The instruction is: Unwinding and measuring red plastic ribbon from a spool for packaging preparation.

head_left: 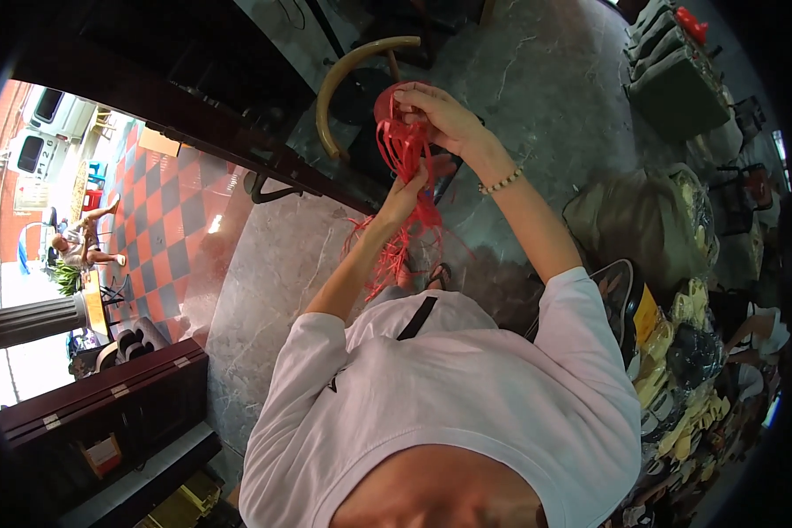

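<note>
A bundle of red plastic strips (403, 145) hangs between my two hands, looped at the top and loose below. My right hand (436, 114), with a beaded bracelet at its wrist, is closed on the top of the bundle, where the red gathers into a rounded clump. Lower down, my left hand (403, 195) is closed around the strands. Beneath it the loose ends (396, 260) trail toward my feet in a tangle. The fingertips of both hands are partly hidden by the red strips.
A chair with a curved wooden back (324, 97) stands just beyond my hands. Dark double doors (106, 387) open on the left to a tiled porch, where a person (84, 242) sits. Filled sacks (638, 224) and heaped shoe-like pieces (678, 387) line the right.
</note>
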`<control>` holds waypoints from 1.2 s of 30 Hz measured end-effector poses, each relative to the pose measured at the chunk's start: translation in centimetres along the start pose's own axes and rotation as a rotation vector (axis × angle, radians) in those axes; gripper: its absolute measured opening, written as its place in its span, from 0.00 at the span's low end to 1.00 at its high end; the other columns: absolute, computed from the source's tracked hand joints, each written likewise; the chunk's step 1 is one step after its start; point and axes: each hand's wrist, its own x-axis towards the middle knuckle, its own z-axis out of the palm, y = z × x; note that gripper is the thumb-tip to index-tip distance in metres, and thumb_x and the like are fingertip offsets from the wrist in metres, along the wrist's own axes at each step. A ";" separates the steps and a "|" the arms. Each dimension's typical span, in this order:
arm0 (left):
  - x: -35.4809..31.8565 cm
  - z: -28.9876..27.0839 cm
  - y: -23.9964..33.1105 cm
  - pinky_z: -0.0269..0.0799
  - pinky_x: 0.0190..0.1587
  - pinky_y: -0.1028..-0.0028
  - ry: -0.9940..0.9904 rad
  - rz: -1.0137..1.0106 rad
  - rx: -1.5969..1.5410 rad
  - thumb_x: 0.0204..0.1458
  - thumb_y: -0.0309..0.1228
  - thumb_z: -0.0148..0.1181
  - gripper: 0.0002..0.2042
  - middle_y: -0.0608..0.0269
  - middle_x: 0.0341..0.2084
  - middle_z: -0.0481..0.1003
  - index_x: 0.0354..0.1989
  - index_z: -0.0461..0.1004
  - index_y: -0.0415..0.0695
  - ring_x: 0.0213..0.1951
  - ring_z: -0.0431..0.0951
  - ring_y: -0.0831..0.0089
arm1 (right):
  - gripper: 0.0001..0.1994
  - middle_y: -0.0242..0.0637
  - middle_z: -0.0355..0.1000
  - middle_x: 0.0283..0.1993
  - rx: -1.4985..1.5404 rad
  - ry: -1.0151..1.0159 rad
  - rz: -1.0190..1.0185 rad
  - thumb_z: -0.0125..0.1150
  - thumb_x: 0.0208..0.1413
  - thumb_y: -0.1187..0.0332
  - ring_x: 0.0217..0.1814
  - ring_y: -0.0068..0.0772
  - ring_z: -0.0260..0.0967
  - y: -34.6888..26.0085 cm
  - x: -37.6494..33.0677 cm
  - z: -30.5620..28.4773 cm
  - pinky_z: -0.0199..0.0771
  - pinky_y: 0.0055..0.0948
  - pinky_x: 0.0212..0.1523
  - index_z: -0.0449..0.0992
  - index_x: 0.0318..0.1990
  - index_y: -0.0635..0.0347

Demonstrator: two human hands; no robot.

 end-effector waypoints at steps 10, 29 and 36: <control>-2.2 -1.0 3.2 0.61 0.20 0.76 0.074 -0.075 -0.422 0.59 0.40 0.38 0.16 0.70 0.10 0.55 0.22 0.58 0.45 0.14 0.59 0.78 | 0.10 0.26 0.67 0.30 -0.062 -0.015 -0.084 0.47 0.57 0.61 0.31 0.18 0.64 3.0 -0.7 1.8 0.68 0.23 0.34 0.70 0.35 0.57; -21.5 -22.9 14.7 0.43 0.14 0.79 0.658 0.529 -0.723 0.58 0.33 0.38 0.15 0.72 0.09 0.47 0.19 0.59 0.44 0.10 0.45 0.81 | 0.15 0.25 0.66 0.20 -1.079 -0.953 0.541 0.54 0.53 0.57 0.23 0.15 0.62 6.1 -0.2 -2.2 0.61 0.18 0.26 0.73 0.29 0.61; -20.4 -18.8 21.7 0.43 0.15 0.80 0.642 0.663 -0.708 0.57 0.28 0.37 0.13 0.72 0.10 0.46 0.19 0.56 0.45 0.12 0.44 0.82 | 0.13 0.21 0.68 0.24 -1.090 -1.074 0.279 0.55 0.53 0.63 0.26 0.12 0.60 2.5 -3.0 0.9 0.61 0.20 0.25 0.71 0.41 0.61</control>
